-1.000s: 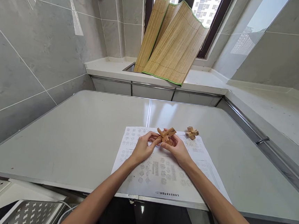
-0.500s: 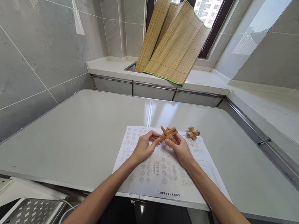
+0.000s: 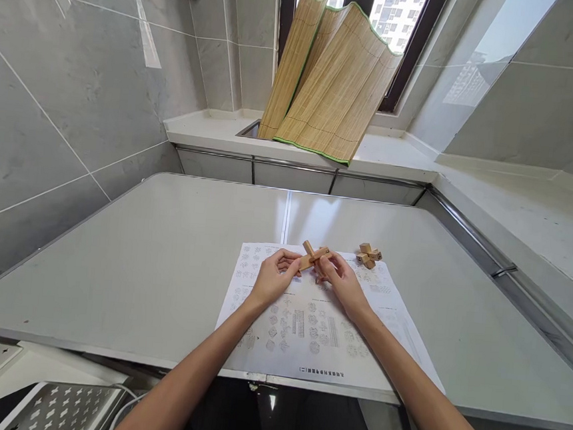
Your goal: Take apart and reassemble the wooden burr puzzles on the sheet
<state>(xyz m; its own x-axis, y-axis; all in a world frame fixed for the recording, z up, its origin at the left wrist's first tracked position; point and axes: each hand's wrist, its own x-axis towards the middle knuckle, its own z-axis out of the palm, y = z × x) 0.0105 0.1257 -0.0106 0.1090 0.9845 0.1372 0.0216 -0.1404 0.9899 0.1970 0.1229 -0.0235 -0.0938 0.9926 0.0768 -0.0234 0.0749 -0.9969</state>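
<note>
A partly interlocked wooden burr puzzle (image 3: 313, 256) is held just above the printed sheet (image 3: 254, 359). My left hand (image 3: 274, 275) pinches the end of a bar on its left side. On the opposite side, the fingers of my right hand (image 3: 344, 286) close around the puzzle and hide part of it. One bar sticks up from the middle at a slant. Beyond my right hand, a second wooden burr puzzle (image 3: 368, 256) rests at the sheet's far right corner, untouched.
The sheet lies on a pale table (image 3: 136, 262) with a seam down its middle. A folded bamboo mat (image 3: 340, 86) leans at the window on the white ledge (image 3: 392, 154). Tiled walls stand on both sides. A perforated metal piece (image 3: 66, 410) and a cable are at lower left.
The puzzle in my hands has turned, and its upright bar now shows more plainly. My right fingers have shifted their hold on it. The second puzzle has stayed put.
</note>
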